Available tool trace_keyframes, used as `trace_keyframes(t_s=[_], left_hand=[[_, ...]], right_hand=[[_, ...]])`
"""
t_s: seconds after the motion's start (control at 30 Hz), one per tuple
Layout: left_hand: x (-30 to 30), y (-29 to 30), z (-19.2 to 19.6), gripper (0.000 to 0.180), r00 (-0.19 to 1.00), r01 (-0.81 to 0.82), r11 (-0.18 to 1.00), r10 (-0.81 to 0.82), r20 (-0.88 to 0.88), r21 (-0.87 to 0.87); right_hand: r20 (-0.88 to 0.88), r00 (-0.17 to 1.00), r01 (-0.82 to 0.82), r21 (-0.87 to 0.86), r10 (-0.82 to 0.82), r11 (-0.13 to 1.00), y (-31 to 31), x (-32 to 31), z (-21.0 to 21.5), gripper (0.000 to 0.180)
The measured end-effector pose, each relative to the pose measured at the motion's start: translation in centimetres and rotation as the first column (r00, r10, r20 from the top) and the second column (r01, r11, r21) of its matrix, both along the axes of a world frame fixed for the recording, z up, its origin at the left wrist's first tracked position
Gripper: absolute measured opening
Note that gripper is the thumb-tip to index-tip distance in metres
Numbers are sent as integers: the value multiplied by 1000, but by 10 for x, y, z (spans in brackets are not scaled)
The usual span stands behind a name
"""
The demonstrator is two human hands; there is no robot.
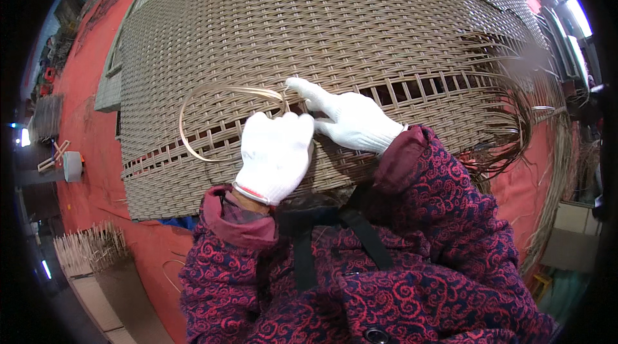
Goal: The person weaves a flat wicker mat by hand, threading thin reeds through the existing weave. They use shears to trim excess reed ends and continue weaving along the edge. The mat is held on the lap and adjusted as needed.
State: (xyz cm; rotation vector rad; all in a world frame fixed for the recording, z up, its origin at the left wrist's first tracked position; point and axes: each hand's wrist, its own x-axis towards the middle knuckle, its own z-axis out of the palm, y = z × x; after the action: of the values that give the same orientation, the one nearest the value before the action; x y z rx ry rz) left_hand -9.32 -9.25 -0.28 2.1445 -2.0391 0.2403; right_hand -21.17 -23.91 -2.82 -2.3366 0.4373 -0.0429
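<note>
A large brown wicker panel (309, 19) spreads out before me, its weave crossed by an unfilled row (421, 89) where only short upright strands bridge the gap. Over that row my left hand (275, 154), in a white knit glove, is closed with its fingers curled. A pale, flat weaving strand (182, 126) loops out to its left and runs back under it, so the hand seems to grip it. My right hand (357, 118), gloved too, lies just beside with its index finger stretched across the weave. Its thumb points at the left hand's fingers, and nothing shows in its grasp.
Long loose strands (524, 112) hang in a curved bundle off the panel's right edge. Red sheeting (87, 144) covers the floor. At lower left stands a box (96, 296) with a bundle of cut sticks (93, 248) on it. A small wooden stand (55, 156) is farther left.
</note>
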Motion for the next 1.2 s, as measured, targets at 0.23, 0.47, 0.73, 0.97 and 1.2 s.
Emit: trace_keyframes(t_s=[0.23, 0.47, 0.73, 0.97, 1.2], left_hand=[[26, 4, -19, 15, 746, -263, 959, 270, -608, 104], [24, 8, -16, 20, 616, -295, 941, 320, -720, 165], [0, 3, -26, 11, 922, -333, 942, 317, -224, -37], [-19, -4, -5, 33, 999, -51, 891, 48, -19, -451], [-40, -54, -6, 25, 777, 5, 990, -91, -623, -138]], right_hand=[[-106, 993, -65, -52, 59, 997, -7, 9, 3, 63], [-39, 999, 6, -220, -15, 976, 1, 16, -1, 53], [56, 965, 240, 212, -257, 947, 0, 9, -4, 45], [256, 842, 322, 468, -475, 823, 4, -12, 2, 32], [196, 693, 380, 719, -694, 582, -15, -80, 23, 30]])
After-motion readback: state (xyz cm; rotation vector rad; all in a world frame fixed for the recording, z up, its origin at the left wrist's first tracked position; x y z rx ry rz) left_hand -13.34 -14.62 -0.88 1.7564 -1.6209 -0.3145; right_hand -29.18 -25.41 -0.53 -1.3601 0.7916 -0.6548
